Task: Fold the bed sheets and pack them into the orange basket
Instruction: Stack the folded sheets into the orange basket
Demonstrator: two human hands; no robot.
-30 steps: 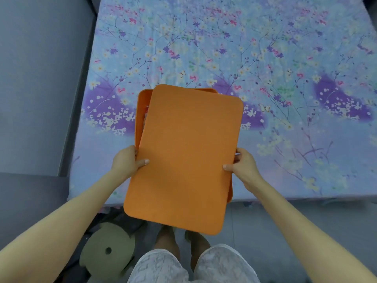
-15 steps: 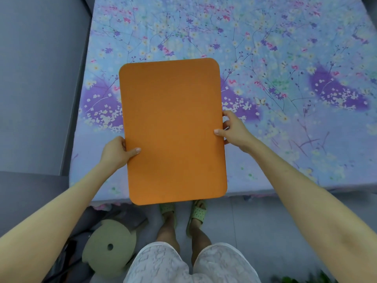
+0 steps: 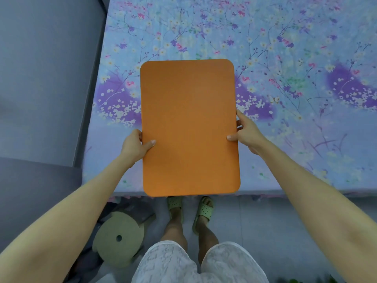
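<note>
A bedroom in a home, seen from above by a person standing at the bedside. A wide bed [image 3: 295,192] fills the upper part of the view, spread with a pale blue bed sheet [image 3: 265,48] printed with small flowers, thin branches and purple patches. Grey floor [image 3: 265,221] runs along its near edge, and plain grey panels [image 3: 44,78] stand at its left. A low round green stool [image 3: 114,252] sits on the floor. The person wears light patterned shorts [image 3: 169,266] and soft green house slippers [image 3: 204,209].
</note>
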